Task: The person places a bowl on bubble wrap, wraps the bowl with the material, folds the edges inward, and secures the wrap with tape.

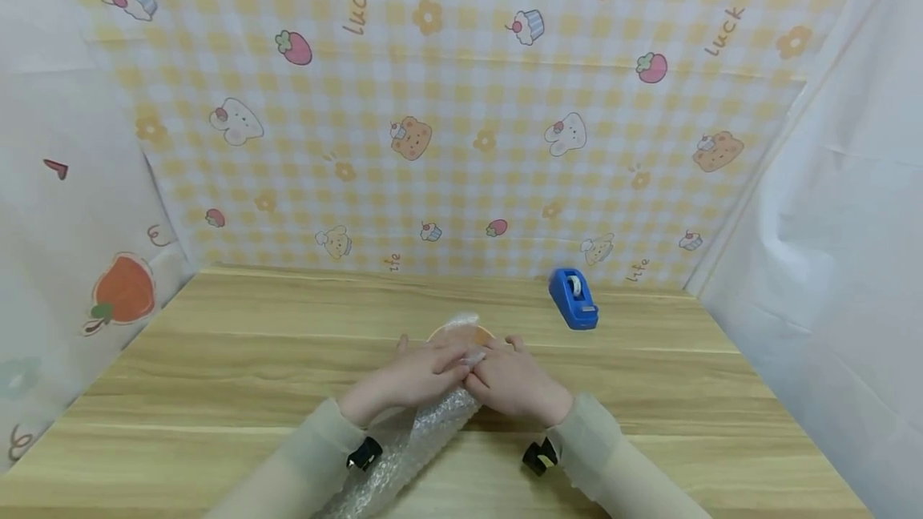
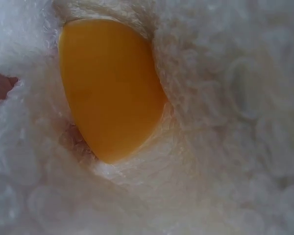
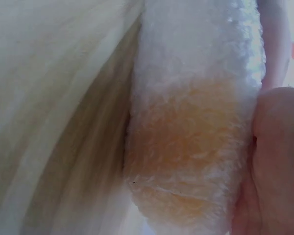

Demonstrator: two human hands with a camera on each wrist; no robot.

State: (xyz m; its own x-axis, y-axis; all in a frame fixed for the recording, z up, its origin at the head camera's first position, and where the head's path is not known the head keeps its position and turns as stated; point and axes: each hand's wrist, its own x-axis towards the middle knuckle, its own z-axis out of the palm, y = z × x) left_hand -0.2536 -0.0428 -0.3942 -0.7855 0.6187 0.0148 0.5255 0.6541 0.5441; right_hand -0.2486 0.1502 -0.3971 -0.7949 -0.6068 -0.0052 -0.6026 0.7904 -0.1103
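Observation:
A round orange object (image 1: 481,335), its rim showing near the table's middle, is partly covered by bubble wrap (image 1: 433,431). In the left wrist view its smooth curved orange side (image 2: 112,90) shows through an opening in the bubble wrap, and most of it is hidden. My left hand (image 1: 411,375) grips the wrap from the left, fingers over its top. From the right, my right hand (image 1: 515,379) holds the wrap, its fingertips meeting the left hand's over a bunched bit of film. In the right wrist view the wrapped layers (image 3: 186,132) lie against the right hand.
A blue tape dispenser (image 1: 574,301) with a roll of tape stands at the back right of the wooden table (image 1: 252,327). A long tail of bubble wrap runs toward the front edge under the left forearm. A patterned cloth (image 1: 461,86) hangs behind the table.

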